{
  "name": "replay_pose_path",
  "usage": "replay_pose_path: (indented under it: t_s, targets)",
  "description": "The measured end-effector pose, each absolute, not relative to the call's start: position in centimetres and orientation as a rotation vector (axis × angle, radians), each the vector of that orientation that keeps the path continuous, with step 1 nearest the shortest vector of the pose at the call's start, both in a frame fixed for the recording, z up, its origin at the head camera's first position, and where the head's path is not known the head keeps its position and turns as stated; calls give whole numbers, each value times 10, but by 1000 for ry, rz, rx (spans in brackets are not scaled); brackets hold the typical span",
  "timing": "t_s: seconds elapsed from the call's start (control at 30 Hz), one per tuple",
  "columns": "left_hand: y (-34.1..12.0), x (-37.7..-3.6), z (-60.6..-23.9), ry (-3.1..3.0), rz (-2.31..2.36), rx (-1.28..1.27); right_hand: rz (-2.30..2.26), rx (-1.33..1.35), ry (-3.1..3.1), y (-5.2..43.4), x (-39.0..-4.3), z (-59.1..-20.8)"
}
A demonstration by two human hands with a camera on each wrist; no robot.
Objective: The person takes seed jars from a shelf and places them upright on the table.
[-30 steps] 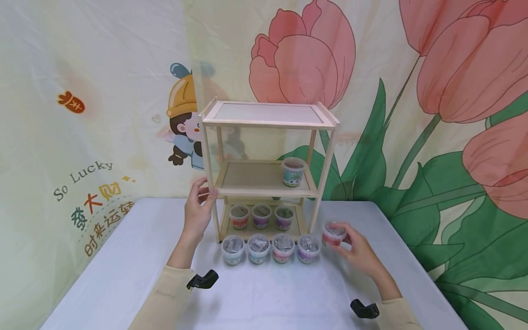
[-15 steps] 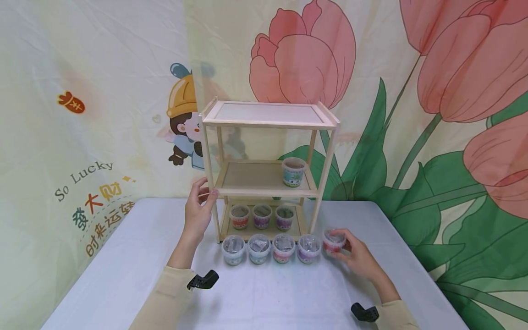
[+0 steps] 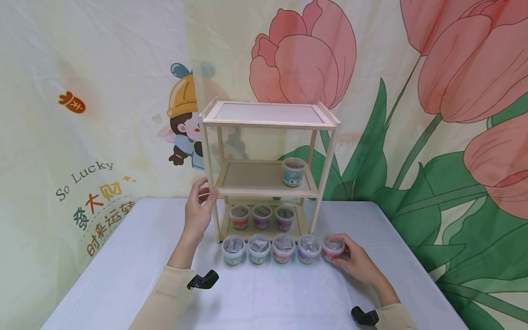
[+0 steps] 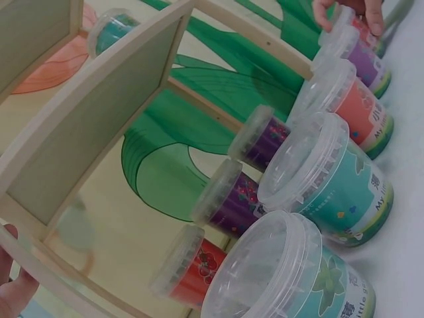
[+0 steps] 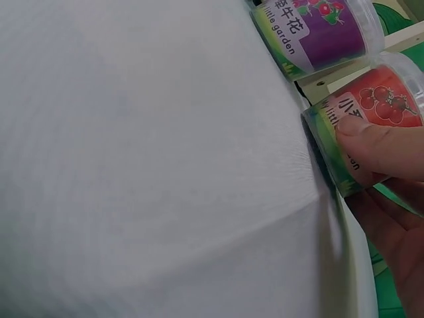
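A three-tier wooden shelf (image 3: 270,121) stands at the back of the table. My left hand (image 3: 206,192) holds its front left post, thumb on the wood; in the left wrist view only the fingertips (image 4: 13,291) show at the frame's corner. My right hand (image 3: 342,251) grips a red-labelled clear-lidded cup (image 3: 332,248) that stands on the table at the right end of a row of cups. In the right wrist view my thumb (image 5: 377,142) presses on the red cup (image 5: 371,106), beside a purple cup (image 5: 318,33).
Left of the red cup stand a purple cup (image 3: 309,248), a red cup (image 3: 283,248) and two teal ones (image 3: 258,249) (image 3: 233,250). Three cups (image 3: 261,216) sit on the bottom tier and one (image 3: 293,172) on the middle tier. White tablecloth (image 3: 268,298) lies in front.
My right hand has brought the red cup down and to the left, setting it at the right end of the row. The left hand has stayed on the post.
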State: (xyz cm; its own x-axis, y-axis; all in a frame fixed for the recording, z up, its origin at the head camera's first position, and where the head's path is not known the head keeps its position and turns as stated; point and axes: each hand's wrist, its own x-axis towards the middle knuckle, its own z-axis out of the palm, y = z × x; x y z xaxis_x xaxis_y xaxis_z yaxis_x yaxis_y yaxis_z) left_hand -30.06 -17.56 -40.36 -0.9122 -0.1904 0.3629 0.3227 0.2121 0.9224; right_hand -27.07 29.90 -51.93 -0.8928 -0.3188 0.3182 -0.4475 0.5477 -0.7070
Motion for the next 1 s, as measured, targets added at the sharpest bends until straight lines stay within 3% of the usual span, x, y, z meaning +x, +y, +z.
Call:
replay_pose_path:
  t_s: [0.63, 1.0]
  targets:
    - [-176, -299, -401, -2092, -1755, -112, 1370, 593, -2739, 305, -269, -515]
    - [-175, -299, -401, -2097, -1764, -112, 1188, 678, -2814, 305, -265, -488]
